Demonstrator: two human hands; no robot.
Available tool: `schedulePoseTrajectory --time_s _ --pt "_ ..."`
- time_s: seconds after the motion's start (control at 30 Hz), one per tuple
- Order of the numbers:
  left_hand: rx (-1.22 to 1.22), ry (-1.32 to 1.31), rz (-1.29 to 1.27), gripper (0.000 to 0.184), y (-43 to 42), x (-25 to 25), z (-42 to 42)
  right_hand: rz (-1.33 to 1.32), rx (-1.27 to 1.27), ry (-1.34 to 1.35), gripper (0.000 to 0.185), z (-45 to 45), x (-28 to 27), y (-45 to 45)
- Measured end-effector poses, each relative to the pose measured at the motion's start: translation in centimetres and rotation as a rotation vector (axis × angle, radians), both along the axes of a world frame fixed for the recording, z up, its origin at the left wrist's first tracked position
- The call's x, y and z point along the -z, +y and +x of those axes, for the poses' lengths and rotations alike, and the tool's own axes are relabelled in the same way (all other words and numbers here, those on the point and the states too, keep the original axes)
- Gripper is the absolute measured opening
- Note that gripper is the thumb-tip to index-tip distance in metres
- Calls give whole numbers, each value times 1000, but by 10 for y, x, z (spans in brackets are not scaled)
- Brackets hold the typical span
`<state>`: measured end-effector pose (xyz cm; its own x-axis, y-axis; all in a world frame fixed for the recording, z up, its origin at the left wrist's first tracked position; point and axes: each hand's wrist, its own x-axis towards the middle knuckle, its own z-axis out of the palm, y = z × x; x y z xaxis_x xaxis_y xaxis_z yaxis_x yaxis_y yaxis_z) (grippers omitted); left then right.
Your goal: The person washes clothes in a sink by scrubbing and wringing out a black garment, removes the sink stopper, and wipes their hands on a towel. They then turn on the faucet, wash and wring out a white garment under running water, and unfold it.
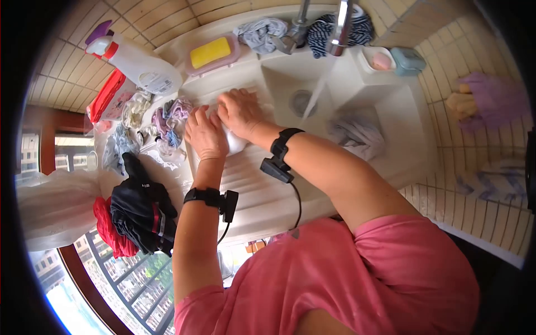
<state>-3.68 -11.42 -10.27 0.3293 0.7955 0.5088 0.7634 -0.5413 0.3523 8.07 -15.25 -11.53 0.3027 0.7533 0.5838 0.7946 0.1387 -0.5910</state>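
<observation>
My left hand (205, 134) and my right hand (241, 113) are side by side on the ribbed washboard slope (251, 181) of a white laundry sink. Their fingers are curled over a wet white cloth (237, 144), pressing it against the board. Most of the cloth is hidden beneath the hands, so its exact kind does not show. Just left of my left hand lies a heap of small purple and blue wet laundry (172, 118). Water runs from the faucet (339, 33) into the basin, where a greyish cloth (357, 134) rests.
A yellow sponge (210, 53) lies in a pink dish at the back. A spray bottle (142, 64) and a red-and-white packet (110, 96) stand at the left. Dark clothes (142, 204) hang over the left edge. Soap dishes (407, 60) occupy the right corner.
</observation>
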Motion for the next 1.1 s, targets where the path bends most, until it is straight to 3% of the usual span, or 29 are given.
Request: schedulePoseTrajectory --time_s 0.07,0.17,0.2,0.27,0.33,0.43,0.47,0.5,0.6,0.63,0.73,0.8,0.87,1.0,1.1 --pt "25 86 -58 24 -20 -2 -11 -11 68 -19 8 -1 -3 -18" --pt "350 21 -211 31 -90 -10 -47 -233 -299 134 7 3 -1 -97" --pt "418 58 -205 32 -113 -10 -54 -104 -342 113 7 -2 -15 -122" --pt "446 72 -306 27 -112 -17 -44 -114 -330 74 7 -4 -12 -124" --pt "408 -59 -95 23 -62 5 -25 -238 -274 127 9 3 -6 -69" --pt "345 -111 -138 29 10 18 -9 -155 -140 -17 13 12 -8 -5" --pt "262 -120 -101 38 21 22 -8 -143 -23 -30 15 9 -5 7" --pt "184 -131 -67 48 21 15 -4 -134 99 -41 18 9 -13 7" --pt "42 -20 -66 63 -27 3 -19 -197 129 -114 28 7 -22 -40" --pt "1 -119 -376 71 -48 1 -28 -216 86 -53 36 4 -16 -56" --pt "49 -682 -821 78 -102 -23 -24 -177 -125 378 49 -14 -20 -91" --pt "-44 -910 -1087 70 -110 -53 -22 15 -112 304 60 -27 -21 -93" --pt "20 -1135 -1219 63 -120 -86 -12 -37 -226 291 66 -18 -52 -118" --pt "154 -1326 -1334 44 -136 -93 3 44 -300 432 69 13 -68 -139" --pt "139 -1355 -1342 48 -155 -98 39 39 -298 450 62 49 -86 -164"
